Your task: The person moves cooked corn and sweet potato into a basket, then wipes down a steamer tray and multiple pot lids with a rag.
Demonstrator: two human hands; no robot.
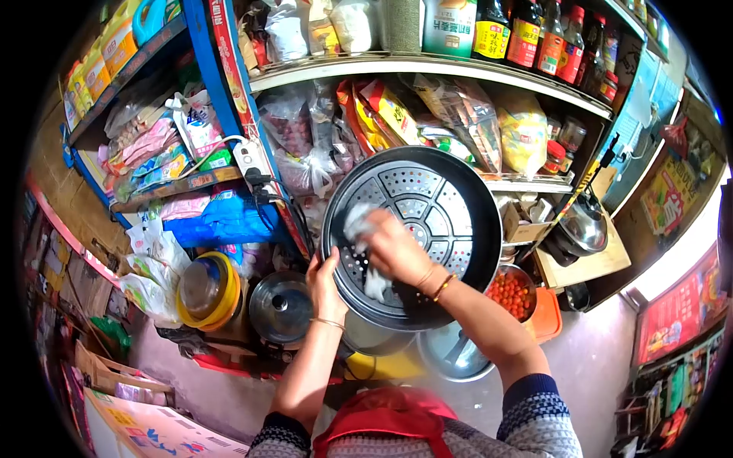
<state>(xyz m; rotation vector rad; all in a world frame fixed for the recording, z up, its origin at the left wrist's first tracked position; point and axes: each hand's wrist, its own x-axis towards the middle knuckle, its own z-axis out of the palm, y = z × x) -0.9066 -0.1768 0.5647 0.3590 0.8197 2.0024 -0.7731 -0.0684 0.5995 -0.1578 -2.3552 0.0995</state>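
Note:
A round, dark steamer pan [450, 200] with a perforated base is raised in front of me, tilted so its inside faces me. My left hand [327, 286] grips its lower left rim, thumb over the edge. Inside the pan, my right hand [393, 246] is closed on a white cloth [376, 284] pressed against the perforated base at the left. Part of the cloth bunches above the fingers and part hangs below them. The fingertips are slightly blurred.
Behind the pan, shelves hold sauce bottles [527, 34] and bagged foods [298, 133]. Below are a lidded pot [281, 305], a yellow basin [229, 286], a metal basin [450, 359] and a bowl of small red tomatoes [510, 294]. A power strip [250, 159] hangs on the shelf post.

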